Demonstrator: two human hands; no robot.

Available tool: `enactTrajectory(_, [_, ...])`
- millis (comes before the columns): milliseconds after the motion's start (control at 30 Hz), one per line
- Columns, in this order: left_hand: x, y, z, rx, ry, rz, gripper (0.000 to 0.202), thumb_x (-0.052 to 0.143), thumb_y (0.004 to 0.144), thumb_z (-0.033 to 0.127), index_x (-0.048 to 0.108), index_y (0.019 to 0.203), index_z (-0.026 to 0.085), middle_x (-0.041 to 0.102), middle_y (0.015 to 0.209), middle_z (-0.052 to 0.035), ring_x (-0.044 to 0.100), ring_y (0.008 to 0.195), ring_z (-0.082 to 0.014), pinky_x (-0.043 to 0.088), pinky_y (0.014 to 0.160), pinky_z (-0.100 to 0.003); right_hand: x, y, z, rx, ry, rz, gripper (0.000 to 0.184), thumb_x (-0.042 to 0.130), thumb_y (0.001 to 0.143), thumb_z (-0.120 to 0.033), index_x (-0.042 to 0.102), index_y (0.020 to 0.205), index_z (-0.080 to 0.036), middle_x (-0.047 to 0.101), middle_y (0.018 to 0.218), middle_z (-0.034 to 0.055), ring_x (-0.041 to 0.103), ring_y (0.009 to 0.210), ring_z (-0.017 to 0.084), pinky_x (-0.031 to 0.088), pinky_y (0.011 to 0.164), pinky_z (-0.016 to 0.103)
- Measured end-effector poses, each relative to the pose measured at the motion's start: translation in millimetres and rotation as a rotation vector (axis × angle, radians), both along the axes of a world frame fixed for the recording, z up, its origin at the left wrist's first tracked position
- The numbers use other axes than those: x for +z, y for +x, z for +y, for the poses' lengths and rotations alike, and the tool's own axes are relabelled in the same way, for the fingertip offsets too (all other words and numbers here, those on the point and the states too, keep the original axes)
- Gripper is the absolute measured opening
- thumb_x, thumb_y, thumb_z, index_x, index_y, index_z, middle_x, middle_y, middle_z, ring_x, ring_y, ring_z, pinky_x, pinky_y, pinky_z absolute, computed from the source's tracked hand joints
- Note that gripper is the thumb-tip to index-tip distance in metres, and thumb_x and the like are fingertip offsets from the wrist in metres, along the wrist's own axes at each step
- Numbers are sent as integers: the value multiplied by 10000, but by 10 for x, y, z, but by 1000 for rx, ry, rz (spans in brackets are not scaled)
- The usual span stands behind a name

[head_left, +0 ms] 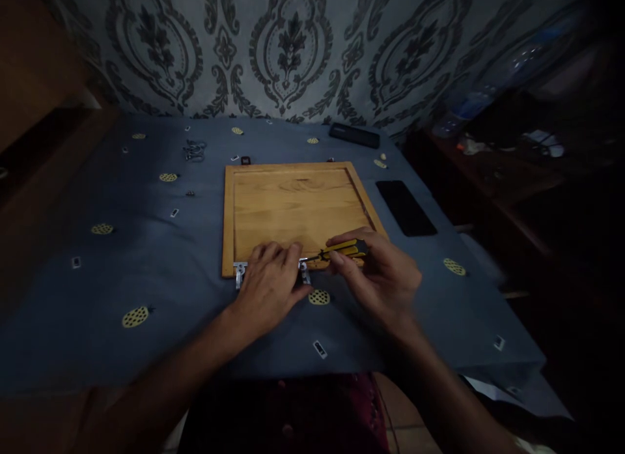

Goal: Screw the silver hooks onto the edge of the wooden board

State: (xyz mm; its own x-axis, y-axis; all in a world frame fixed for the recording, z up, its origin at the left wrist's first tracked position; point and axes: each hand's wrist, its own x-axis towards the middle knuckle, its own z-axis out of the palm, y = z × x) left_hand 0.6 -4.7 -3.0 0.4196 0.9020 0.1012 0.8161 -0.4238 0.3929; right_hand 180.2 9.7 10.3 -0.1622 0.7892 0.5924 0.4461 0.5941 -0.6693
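Observation:
A framed wooden panel (293, 200) lies flat on the table. At its near edge sits a shiny metal fitting (239, 275), its two ends showing on either side of my left hand (268, 284). The fingers of that hand curl over the fitting and the panel's edge, with the thumb by the right end; the middle of the fitting is hidden under them. My right hand (378, 271) grips a yellow and black screwdriver (347, 248) between thumb and fingers. The screwdriver points left, its tip at the fitting's right end. Whether a screw is there is too small to tell.
A blue patterned cloth (161, 265) covers the table. Right of the panel lies a black phone (406, 208), and a dark case (354, 135) is behind it. A coiled cable (194, 150) and small metal bits (190, 193) lie to the left. A patterned wall (290, 50) borders the back.

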Motion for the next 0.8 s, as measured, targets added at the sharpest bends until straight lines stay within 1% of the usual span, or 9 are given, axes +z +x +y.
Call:
enactTrajectory(167, [-18, -9, 0, 3, 22, -13, 455, 775, 863, 353, 518, 1196, 179, 691, 1099, -88, 592, 1103, -298, 456, 976, -452, 73, 32, 34, 49, -41, -39, 80, 677, 927, -208, 675, 1004, -232, 721, 914, 11, 701, 672, 133, 573, 646, 269])
enactTrajectory(267, [-10, -7, 3, -4, 8, 0, 453, 776, 861, 356, 521, 1187, 171, 693, 1091, -90, 592, 1102, -300, 455, 980, -456, 90, 45, 37, 55, -62, -48, 79, 673, 933, -218, 678, 1011, -229, 721, 921, 15, 704, 677, 131, 571, 638, 256])
enactTrajectory(400, [1, -7, -1, -6, 2, -4, 466, 763, 871, 361, 516, 1215, 166, 690, 1121, -102, 584, 1120, -303, 451, 987, -464, 49, 34, 2, 33, -52, -19, 84, 695, 916, -208, 693, 996, -233, 722, 899, 10, 707, 690, 140, 576, 637, 266])
enactTrajectory(567, [-5, -16, -11, -1, 7, -21, 489, 742, 885, 350, 507, 1264, 149, 688, 1123, -106, 577, 1115, -304, 441, 1002, -459, -28, 19, -56, -61, -2, 30, 139, 704, 904, -191, 708, 1028, -254, 737, 896, 4, 701, 667, 149, 579, 609, 292])
enactTrajectory(667, [-9, -16, -13, -1, 5, -23, 508, 739, 887, 342, 497, 1289, 146, 682, 1142, -109, 572, 1128, -303, 435, 1011, -456, -12, 14, -54, -58, -24, 16, 105, 695, 914, -214, 708, 1014, -245, 736, 884, 9, 697, 645, 145, 578, 585, 291])
enactTrajectory(733, [-7, -12, -11, -1, 4, -19, 499, 740, 886, 343, 504, 1279, 145, 683, 1135, -108, 572, 1133, -303, 437, 1009, -456, 14, 7, -47, -34, -61, 11, 95, 693, 917, -228, 706, 1011, -239, 735, 898, 18, 701, 651, 146, 584, 579, 288])
enactTrajectory(800, [-3, -8, -9, 3, -3, -7, 482, 742, 885, 351, 515, 1257, 144, 687, 1117, -108, 574, 1130, -304, 440, 1007, -458, 32, -5, -49, -40, -62, 37, 98, 696, 916, -233, 706, 1013, -243, 736, 903, 20, 702, 657, 148, 589, 573, 288])
